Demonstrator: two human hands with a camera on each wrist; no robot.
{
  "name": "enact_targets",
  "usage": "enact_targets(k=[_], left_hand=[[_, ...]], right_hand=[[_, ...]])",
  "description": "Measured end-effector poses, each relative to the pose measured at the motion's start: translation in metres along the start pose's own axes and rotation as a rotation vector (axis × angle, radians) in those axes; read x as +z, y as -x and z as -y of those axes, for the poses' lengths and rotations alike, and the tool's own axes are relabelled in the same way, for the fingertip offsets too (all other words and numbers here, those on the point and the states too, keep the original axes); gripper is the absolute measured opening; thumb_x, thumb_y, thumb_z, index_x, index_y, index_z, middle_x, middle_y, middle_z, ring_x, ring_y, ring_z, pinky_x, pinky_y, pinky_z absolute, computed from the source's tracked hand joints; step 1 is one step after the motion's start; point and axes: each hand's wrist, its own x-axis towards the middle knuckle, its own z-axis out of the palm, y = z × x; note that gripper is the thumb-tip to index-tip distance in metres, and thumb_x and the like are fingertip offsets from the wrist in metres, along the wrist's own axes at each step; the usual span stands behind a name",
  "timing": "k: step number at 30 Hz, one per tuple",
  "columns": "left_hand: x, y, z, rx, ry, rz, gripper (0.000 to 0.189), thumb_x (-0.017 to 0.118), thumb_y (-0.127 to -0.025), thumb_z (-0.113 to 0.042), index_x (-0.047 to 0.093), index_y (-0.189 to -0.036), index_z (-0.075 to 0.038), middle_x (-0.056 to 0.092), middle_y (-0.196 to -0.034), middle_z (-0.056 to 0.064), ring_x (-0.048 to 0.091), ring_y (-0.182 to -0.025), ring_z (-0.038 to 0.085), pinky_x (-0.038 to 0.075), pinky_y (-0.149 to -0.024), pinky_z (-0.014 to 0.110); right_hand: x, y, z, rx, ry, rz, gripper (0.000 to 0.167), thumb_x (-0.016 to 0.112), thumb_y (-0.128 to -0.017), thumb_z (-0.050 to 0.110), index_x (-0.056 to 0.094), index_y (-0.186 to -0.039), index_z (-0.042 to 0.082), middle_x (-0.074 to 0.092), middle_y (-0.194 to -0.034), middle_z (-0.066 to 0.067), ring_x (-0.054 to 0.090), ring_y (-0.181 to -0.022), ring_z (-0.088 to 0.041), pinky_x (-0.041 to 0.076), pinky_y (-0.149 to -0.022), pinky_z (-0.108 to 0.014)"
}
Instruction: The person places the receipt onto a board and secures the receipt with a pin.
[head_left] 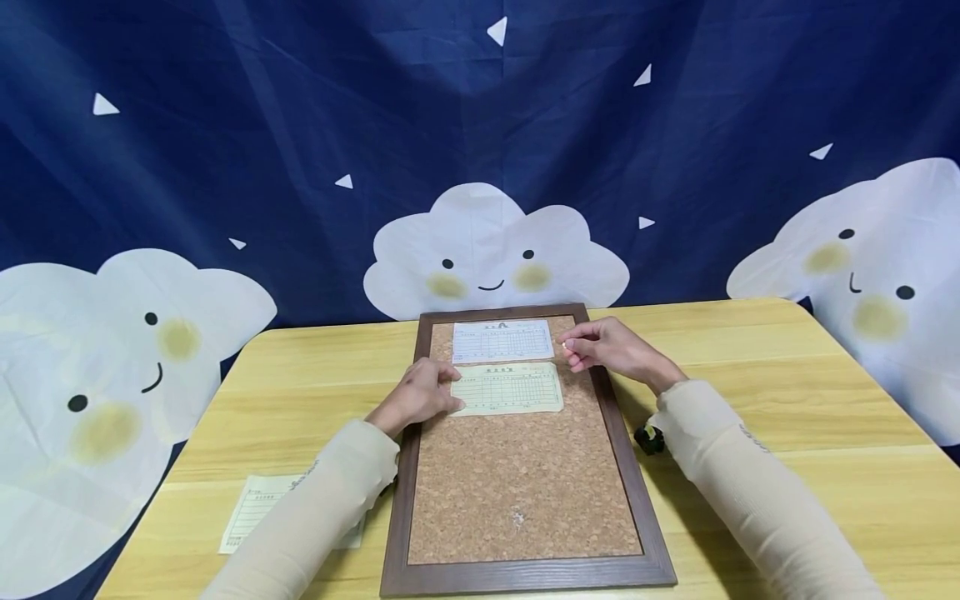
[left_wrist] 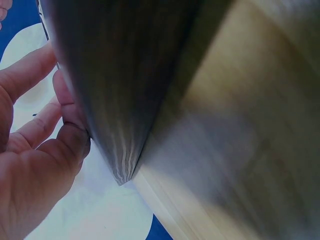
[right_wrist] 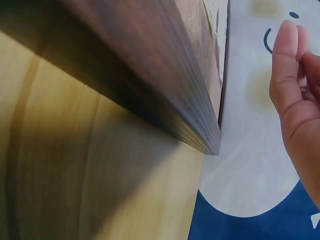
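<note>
On the cork bd (head_left: pixel 517 483), the green slip (head_left: pixel 510 389), long side L to R, is pressed at its L end by the L hand (head_left: pixel 422 392), fingers loose, & a tiny thing (head_left: pixel 565 345), prob. a pin, is pinched by the R hand (head_left: pixel 611 346) nr the slip's top R corner.

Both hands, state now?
Left hand: open, touching the lower slip on the corkboard.
Right hand: closed, pinching a small object, too tiny to identify.
</note>
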Motion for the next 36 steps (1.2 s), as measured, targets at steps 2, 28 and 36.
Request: enact_targets(k=[2, 28, 36], left_hand=[[0.0, 0.0, 0.0, -0.002, -0.002, 0.0, 0.042, 0.083, -0.08, -0.005, 0.068, -0.119, 0.0, 0.056, -0.092, 0.006, 0.049, -0.084, 0.02, 0.041, -0.074, 0.033], [-0.001, 0.001, -0.003, 0.005, -0.043, -0.005, 0.04, 0.084, -0.079, -0.005, 0.069, -0.116, -0.001, 0.057, -0.111, 0.01, 0.05, -0.098, 0.024, 0.044, -0.088, 0.04], [-0.001, 0.002, -0.004, -0.011, -0.051, -0.008, 0.04, 0.084, -0.078, -0.006, 0.07, -0.115, -0.002, 0.055, -0.115, 0.011, 0.049, -0.103, 0.025, 0.044, -0.093, 0.041]], right_hand=[[0.001, 0.0, 0.001, 0.002, 0.003, -0.002, 0.03, 0.047, -0.104, -0.002, 0.052, -0.127, -0.021, 0.063, -0.097, -0.02, 0.061, -0.078, -0.012, 0.058, -0.076, -0.029], [0.012, -0.014, 0.007, 0.066, -0.085, -0.039, 0.034, 0.053, -0.102, 0.0, 0.051, -0.13, -0.02, 0.066, -0.085, -0.009, 0.06, -0.071, -0.01, 0.057, -0.069, -0.025], [0.014, -0.018, 0.008, 0.099, -0.121, -0.049, 0.034, 0.052, -0.102, -0.002, 0.05, -0.131, -0.02, 0.065, -0.081, -0.005, 0.06, -0.069, -0.01, 0.057, -0.067, -0.024]])
